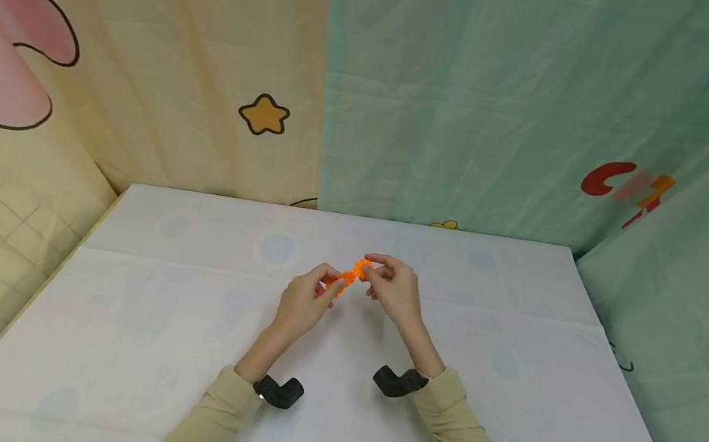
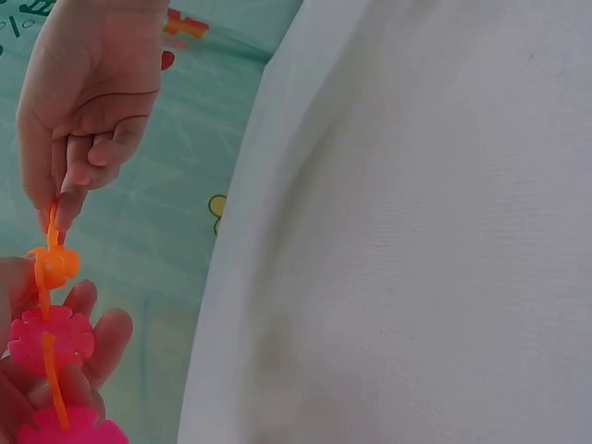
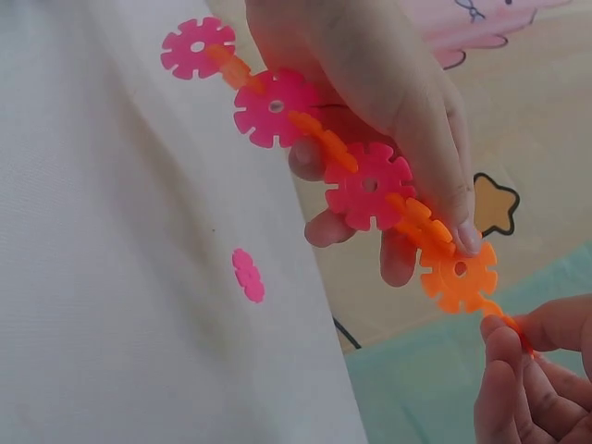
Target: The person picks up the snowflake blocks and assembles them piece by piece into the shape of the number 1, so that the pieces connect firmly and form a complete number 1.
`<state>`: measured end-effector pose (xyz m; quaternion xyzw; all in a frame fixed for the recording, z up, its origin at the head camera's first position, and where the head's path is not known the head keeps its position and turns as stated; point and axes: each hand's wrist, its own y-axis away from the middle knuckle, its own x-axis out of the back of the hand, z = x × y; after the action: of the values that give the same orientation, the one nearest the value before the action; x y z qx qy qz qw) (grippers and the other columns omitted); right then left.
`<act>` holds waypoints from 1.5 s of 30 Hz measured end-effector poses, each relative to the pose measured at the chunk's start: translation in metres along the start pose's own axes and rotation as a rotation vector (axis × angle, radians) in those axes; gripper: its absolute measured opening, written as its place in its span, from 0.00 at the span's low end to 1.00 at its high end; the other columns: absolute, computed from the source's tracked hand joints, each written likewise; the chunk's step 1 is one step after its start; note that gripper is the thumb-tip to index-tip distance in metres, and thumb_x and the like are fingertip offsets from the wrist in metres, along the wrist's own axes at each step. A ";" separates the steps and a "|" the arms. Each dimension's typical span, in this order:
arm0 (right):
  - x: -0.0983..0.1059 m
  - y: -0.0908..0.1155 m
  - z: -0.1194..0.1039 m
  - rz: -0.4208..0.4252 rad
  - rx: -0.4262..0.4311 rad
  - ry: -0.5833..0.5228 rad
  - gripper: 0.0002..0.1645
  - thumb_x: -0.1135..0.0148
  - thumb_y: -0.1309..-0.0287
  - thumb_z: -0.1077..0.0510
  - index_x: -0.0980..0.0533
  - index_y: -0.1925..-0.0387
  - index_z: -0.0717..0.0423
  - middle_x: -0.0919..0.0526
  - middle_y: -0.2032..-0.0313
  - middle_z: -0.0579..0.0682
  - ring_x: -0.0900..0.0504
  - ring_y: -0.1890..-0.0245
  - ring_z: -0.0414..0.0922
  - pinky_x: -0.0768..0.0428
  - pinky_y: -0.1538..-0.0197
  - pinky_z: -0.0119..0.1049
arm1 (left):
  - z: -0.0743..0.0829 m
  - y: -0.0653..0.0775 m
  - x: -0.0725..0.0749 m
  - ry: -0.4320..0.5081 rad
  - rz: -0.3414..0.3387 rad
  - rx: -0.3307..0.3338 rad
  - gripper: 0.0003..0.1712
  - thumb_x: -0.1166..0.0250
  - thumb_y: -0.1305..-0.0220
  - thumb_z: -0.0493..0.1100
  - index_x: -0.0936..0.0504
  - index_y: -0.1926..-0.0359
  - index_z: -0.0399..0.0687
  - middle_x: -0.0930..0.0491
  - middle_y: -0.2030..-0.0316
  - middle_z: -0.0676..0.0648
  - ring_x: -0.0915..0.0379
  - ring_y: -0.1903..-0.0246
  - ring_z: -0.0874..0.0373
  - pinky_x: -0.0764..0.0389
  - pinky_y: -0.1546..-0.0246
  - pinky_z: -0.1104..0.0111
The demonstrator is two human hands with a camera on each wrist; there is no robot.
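A chain of slotted snowflake discs, pink and orange by turns with orange ones at the far end, is held above the table. My left hand [image 1: 302,303] pinches the chain near an orange disc [image 3: 460,270]; the pink discs [image 3: 369,186] trail back along the palm. In the left wrist view the same pink discs [image 2: 53,339] show beside its fingers. Facing it, my right hand [image 1: 394,288] pinches the end orange disc [image 2: 54,222] between thumb and fingers. This disc touches the orange one next to it; whether their slots interlock, I cannot tell.
A white patterned cloth covers the table [image 1: 137,341]. One loose pink disc [image 3: 248,275] shows on the white surface in the right wrist view. Behind the table hang printed curtains [image 1: 482,103]. Black wrist cameras [image 1: 278,391] stick out from both wrists.
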<state>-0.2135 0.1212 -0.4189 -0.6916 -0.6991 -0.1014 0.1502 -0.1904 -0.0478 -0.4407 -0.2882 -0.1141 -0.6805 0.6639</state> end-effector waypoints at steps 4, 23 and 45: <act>0.001 0.000 -0.001 0.000 0.003 -0.007 0.17 0.39 0.38 0.58 0.22 0.48 0.59 0.16 0.67 0.67 0.21 0.79 0.56 0.24 0.73 0.28 | 0.000 -0.002 0.000 0.038 -0.014 0.006 0.10 0.38 0.34 0.49 0.20 0.58 0.49 0.17 0.68 0.46 0.19 0.77 0.49 0.30 0.82 0.72; -0.006 0.000 -0.008 0.058 0.061 -0.040 0.13 0.40 0.41 0.65 0.19 0.55 0.61 0.17 0.71 0.67 0.21 0.81 0.51 0.23 0.76 0.27 | 0.005 -0.011 0.003 -0.175 0.103 -0.232 0.08 0.35 0.38 0.48 0.17 0.64 0.50 0.21 0.80 0.53 0.35 0.85 0.65 0.36 0.83 0.74; -0.005 -0.001 -0.005 -0.063 -0.015 -0.075 0.15 0.44 0.34 0.58 0.20 0.50 0.58 0.18 0.63 0.57 0.22 0.69 0.65 0.25 0.74 0.27 | 0.002 -0.010 0.010 -0.224 0.113 -0.225 0.15 0.32 0.40 0.50 0.19 0.54 0.52 0.16 0.70 0.48 0.38 0.84 0.63 0.37 0.84 0.75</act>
<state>-0.2138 0.1149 -0.4161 -0.6736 -0.7250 -0.0856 0.1154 -0.1990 -0.0540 -0.4315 -0.4411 -0.0940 -0.6141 0.6477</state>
